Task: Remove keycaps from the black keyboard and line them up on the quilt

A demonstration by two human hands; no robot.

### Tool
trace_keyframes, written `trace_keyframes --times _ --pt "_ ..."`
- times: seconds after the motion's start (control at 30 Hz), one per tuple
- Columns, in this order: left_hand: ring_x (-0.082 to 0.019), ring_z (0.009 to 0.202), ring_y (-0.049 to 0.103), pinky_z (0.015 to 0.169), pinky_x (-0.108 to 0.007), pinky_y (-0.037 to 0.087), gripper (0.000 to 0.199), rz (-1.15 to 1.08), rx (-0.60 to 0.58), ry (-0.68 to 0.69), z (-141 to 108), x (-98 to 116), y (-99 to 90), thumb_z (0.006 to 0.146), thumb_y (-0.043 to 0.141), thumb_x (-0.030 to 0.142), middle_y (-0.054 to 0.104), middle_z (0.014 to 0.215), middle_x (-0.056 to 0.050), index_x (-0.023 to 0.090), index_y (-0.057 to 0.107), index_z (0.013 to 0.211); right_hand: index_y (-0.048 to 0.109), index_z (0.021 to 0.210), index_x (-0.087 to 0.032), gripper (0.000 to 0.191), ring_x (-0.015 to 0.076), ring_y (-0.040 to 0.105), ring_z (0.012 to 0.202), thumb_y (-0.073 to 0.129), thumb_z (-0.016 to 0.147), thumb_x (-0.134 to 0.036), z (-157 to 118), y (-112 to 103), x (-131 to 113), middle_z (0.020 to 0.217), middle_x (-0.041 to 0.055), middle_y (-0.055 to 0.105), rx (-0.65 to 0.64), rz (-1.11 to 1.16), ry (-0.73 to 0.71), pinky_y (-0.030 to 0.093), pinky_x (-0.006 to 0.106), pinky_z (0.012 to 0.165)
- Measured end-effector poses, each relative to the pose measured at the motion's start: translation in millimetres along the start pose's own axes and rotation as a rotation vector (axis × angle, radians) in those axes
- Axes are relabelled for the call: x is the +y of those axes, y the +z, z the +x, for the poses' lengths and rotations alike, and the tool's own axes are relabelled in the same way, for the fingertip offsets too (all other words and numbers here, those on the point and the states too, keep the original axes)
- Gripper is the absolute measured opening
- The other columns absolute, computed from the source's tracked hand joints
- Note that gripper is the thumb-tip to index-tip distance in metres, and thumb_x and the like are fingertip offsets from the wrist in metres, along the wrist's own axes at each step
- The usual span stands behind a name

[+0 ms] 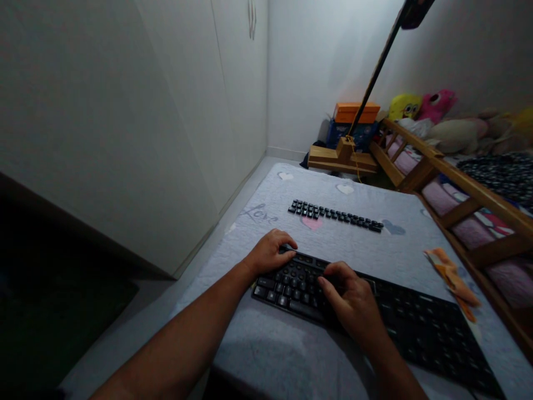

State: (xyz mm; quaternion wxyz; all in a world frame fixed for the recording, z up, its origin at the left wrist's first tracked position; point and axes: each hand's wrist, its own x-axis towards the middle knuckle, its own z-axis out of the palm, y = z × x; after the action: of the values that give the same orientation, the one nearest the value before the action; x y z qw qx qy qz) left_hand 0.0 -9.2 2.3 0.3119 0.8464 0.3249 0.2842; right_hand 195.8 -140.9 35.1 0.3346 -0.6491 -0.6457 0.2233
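Note:
A black keyboard lies across the near part of a cloth-covered table. Its upper left area shows bare key sockets, while keycaps remain in the lower rows. My left hand grips the keyboard's upper left corner, thumb on top and fingers around the back edge. Over the middle of the keys, my right hand is curled with thumb and index finger close together; what they hold, if anything, is hidden. Beyond the keyboard, loose black keycaps lie in rows on the cloth.
An orange cloth lies near the table's right edge. A wooden bed rail runs along the right side. Behind the table stand a wooden base with a dark pole and an orange box. White cabinets line the left.

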Motion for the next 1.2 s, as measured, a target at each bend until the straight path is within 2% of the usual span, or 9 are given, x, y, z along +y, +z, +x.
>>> trace_keyframes --times 0.27,0.5,0.87,1.2 --pt "-0.02 0.095 0.059 0.091 -0.034 0.044 0.014 -0.001 0.004 -0.023 0 -1 1.1 0.076 0.065 0.019 0.07 0.094 -0.005 0.018 0.07 0.089 0.059 0.084 -0.02 0.014 0.0152 0.062 0.062 0.055 0.087 -0.032 -3 6 2 0.072 0.0004 0.065 0.017 -0.052 -0.095 0.045 0.024 0.058" --pt "-0.02 0.095 0.06 0.091 -0.034 0.045 0.015 -0.003 0.005 -0.025 0 -1 0.9 0.076 0.065 0.019 0.071 0.094 -0.005 0.019 0.07 0.089 0.055 0.078 -0.02 0.011 0.0124 0.055 0.052 0.053 0.087 -0.026 -6 7 -1 0.063 -0.0026 0.057 0.041 -0.097 -0.206 0.041 0.022 0.052" --pt "-0.019 0.09 0.062 0.086 -0.032 0.047 0.015 0.0 -0.007 -0.04 -1 -2 1.7 0.077 0.065 0.019 0.07 0.09 -0.004 0.017 0.071 0.09 0.056 0.076 -0.021 0.012 0.0131 0.056 0.054 0.051 0.087 -0.025 -9 10 -1 0.064 -0.0023 0.058 0.164 -0.107 -0.168 0.042 0.024 0.057" --pt "-0.019 0.09 0.062 0.085 -0.031 0.047 0.015 0.001 -0.023 -0.061 0 0 1.3 0.077 0.064 0.02 0.071 0.09 -0.005 0.017 0.071 0.09 0.062 0.081 -0.021 0.015 0.0168 0.064 0.063 0.05 0.088 -0.027 -10 11 -1 0.072 0.0005 0.068 0.17 -0.056 -0.104 0.047 0.025 0.063"
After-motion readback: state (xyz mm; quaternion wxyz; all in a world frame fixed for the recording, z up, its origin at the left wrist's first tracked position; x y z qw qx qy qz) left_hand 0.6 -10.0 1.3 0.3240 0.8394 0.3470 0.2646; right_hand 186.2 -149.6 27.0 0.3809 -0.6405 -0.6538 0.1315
